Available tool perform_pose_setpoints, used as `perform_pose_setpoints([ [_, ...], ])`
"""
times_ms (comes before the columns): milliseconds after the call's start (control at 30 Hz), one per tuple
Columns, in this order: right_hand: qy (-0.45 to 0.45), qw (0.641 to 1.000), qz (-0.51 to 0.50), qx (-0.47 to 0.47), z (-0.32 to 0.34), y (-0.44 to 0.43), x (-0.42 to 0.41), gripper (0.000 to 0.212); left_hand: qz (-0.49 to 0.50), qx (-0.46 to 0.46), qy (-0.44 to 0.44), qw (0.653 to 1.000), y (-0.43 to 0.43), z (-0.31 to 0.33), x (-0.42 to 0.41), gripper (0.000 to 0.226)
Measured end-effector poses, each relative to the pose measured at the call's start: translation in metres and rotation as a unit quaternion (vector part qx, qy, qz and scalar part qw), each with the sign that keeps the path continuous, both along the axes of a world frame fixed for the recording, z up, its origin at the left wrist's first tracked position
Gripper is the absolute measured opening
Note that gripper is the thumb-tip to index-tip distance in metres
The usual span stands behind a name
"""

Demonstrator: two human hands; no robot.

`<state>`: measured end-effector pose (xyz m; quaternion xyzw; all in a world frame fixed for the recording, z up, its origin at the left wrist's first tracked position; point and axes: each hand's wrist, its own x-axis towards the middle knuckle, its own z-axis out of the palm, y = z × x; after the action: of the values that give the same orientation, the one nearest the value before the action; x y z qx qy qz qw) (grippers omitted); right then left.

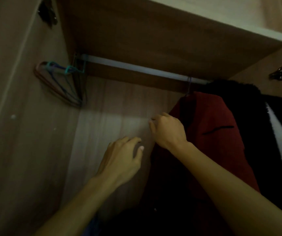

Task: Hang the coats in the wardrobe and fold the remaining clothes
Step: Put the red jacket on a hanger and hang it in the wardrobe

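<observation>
The right hand (168,131) curls at the red coat's (211,120) left edge; whether it pinches cloth is unclear. The left hand (120,161) hangs slack, holding nothing. The coat hangs right on the rail (136,67), spare hangers (58,82) far left, wooden wardrobe back (109,106) behind.

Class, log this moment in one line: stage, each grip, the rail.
stage: coat-hanging | red coat: on rail | left grip: open, empty | right grip: curled at coat's edge, hold unclear | spare hangers: rail's left end
</observation>
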<state>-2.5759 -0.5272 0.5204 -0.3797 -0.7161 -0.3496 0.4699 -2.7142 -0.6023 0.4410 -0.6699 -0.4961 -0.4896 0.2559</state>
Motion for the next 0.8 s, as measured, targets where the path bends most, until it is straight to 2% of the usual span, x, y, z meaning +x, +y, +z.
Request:
perform_pose_setpoints([
  [167,0.007,0.996,0.081,-0.027,-0.052,-0.052,0.012,0.028,0.012,-0.021,-0.047,0.999,-0.044,-0.034,0.002,0.051],
  [467,0.077,0.970,0.183,-0.142,-0.169,-0.162,0.084,0.033,0.005,-0.049,-0.048,0.998,-0.152,-0.113,0.049,0.047],
  [633,0.076,0.963,0.175,-0.191,-0.261,-0.243,0.149,0.034,-0.023,-0.114,-0.048,0.992,-0.222,-0.195,0.110,0.049],
  [800,0.093,0.952,0.133,-0.259,-0.305,-0.302,0.204,0.034,-0.050,-0.192,-0.061,0.978,-0.278,-0.242,0.154,0.047],
])
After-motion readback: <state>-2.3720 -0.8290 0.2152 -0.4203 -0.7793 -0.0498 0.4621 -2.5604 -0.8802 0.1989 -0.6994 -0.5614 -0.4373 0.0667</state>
